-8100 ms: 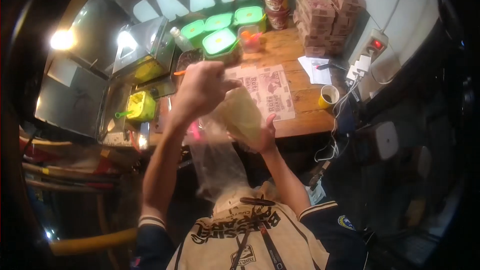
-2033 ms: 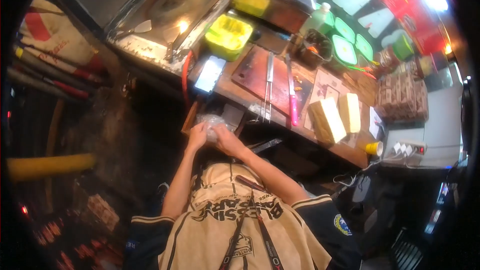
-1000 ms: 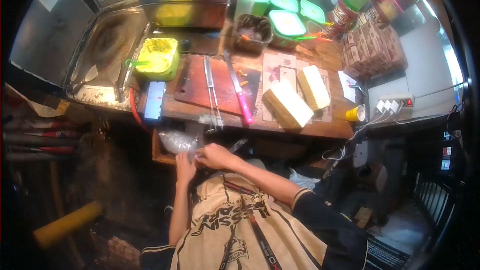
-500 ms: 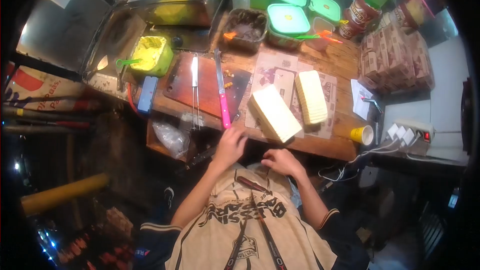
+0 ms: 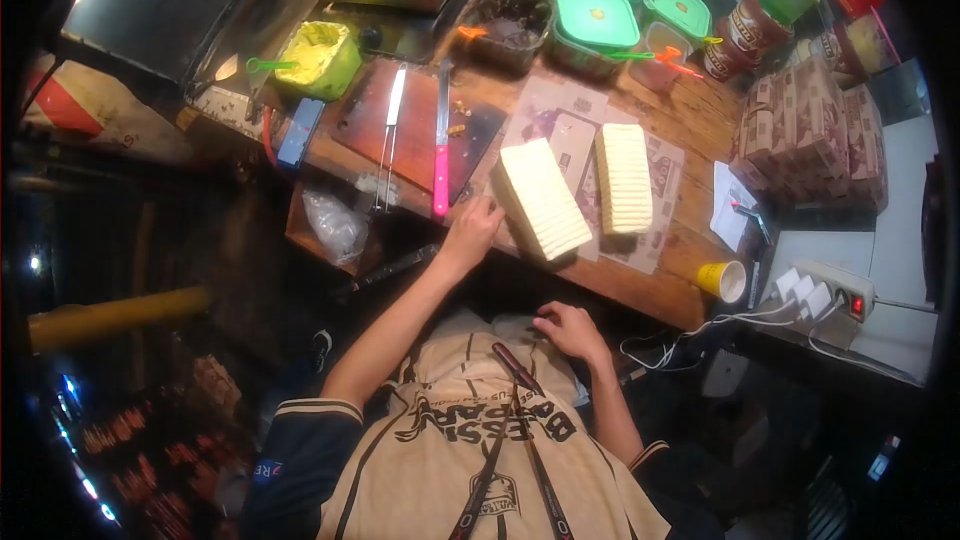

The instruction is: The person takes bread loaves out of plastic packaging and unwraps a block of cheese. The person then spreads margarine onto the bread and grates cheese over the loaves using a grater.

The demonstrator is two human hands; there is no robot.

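My left hand is at the table's front edge, between the knife's pink handle and the left bread loaf. Its fingers are loosely bent, with nothing visible in them. Lower and to the right, my right hand hovers before my apron, fingers half curled and apart, holding nothing. A second loaf stands beside the first; both rest on printed brown paper. The knife lies over a dark red board, along with long metal tongs or a similar tool.
A green tub of yellow spread, a phone and a dark tub stand behind. Green-lidded boxes and stacked cartons line the back. At right are a yellow cup and a power strip; a plastic bag lies in the drawer.
The plastic bag was let go into the drawer, and my hands came apart. Since then my left hand has moved up to the table edge near the loaf; my right hand stays low.
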